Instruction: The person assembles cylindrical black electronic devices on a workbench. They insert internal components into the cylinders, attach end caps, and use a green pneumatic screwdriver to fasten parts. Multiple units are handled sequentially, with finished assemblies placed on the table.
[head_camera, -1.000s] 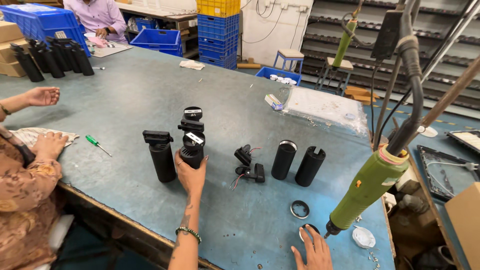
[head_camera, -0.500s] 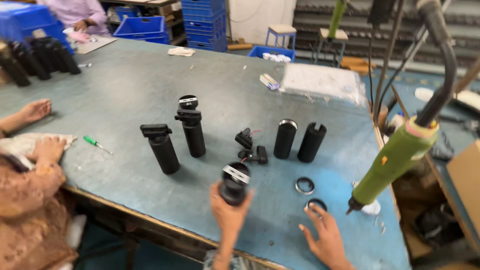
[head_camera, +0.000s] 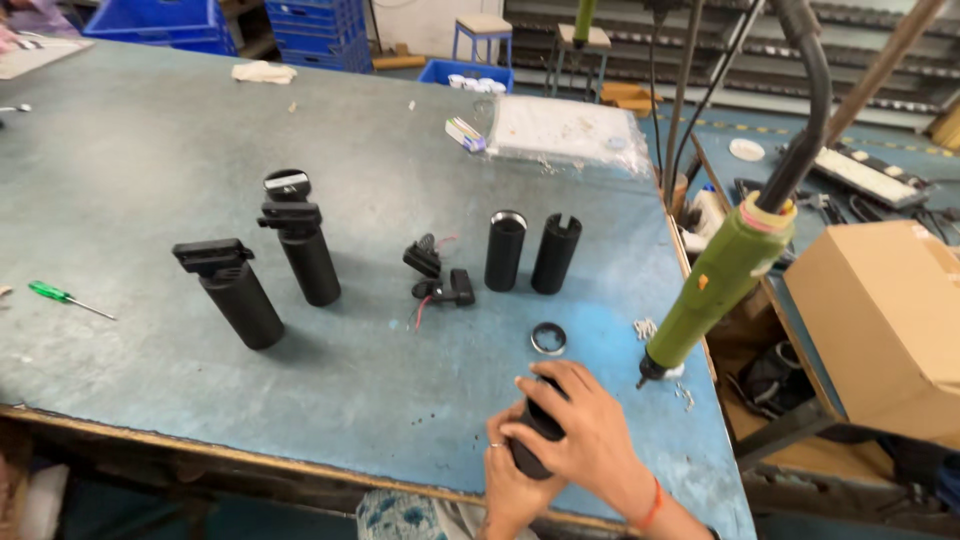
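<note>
My left hand (head_camera: 512, 478) and my right hand (head_camera: 580, 430) both grip a black cylindrical part (head_camera: 537, 432) at the table's near edge; the right hand covers its top. Just beyond my hands lies a metal ring (head_camera: 548, 339). Two black tubes (head_camera: 505, 250) (head_camera: 556, 253) stand upright further back. Small black pieces with wires (head_camera: 438, 275) lie left of them. Two black cylindrical assemblies (head_camera: 300, 245) (head_camera: 232, 290) stand at the left.
A green electric screwdriver (head_camera: 715, 285) hangs on a cable over the table's right edge. A green-handled screwdriver (head_camera: 62, 297) lies far left. A cardboard box (head_camera: 885, 320) sits off to the right, a clear plastic bag (head_camera: 565, 130) at the back, blue crates (head_camera: 320, 30) beyond.
My left hand carried the black cylinder from beside the standing parts to the near edge. My right hand left the table and closed over it. The view shifted right.
</note>
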